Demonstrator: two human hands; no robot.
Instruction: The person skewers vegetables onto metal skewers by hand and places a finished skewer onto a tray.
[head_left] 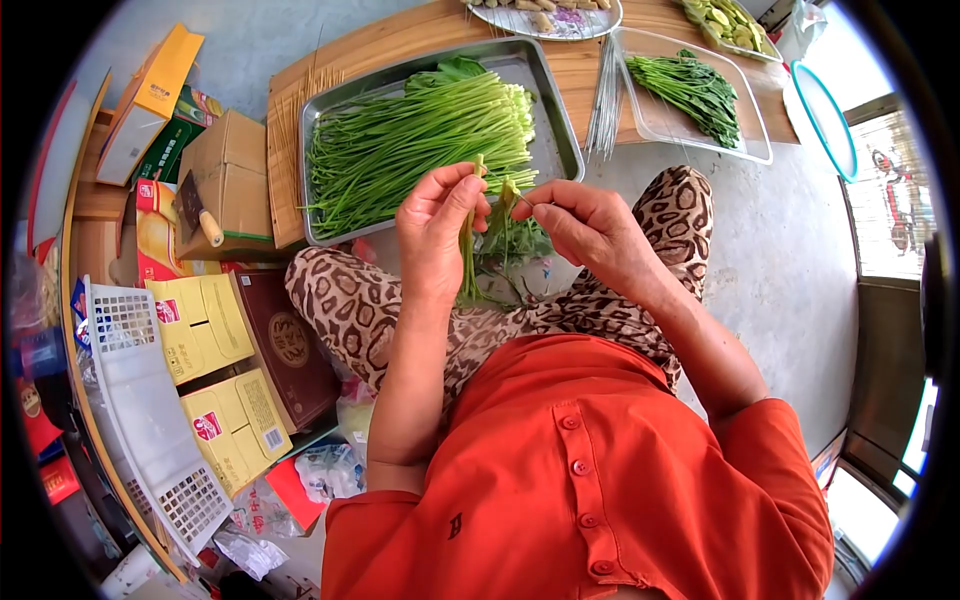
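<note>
In front of my lap, my left hand [438, 225] is closed around a few green chive stalks [467, 255]; their pale ends poke up above the thumb. My right hand [592, 225] pinches a thin skewer [521, 203], mostly hidden by the fingers. A folded green piece [508, 192] is at the skewer's tip, between both hands. Just beyond them a metal tray [555, 120] holds a large pile of long green chives [415, 140]. Loose greens [515, 245] show below the hands, over my lap.
Metal skewers [604, 105] lie between the tray and a clear plastic box [760, 140] of bundled greens [690, 95]. A plate [570, 28] of rolled pieces stands behind. At left are cardboard boxes [228, 180], a cleaver [205, 215] and a white plastic basket [150, 400].
</note>
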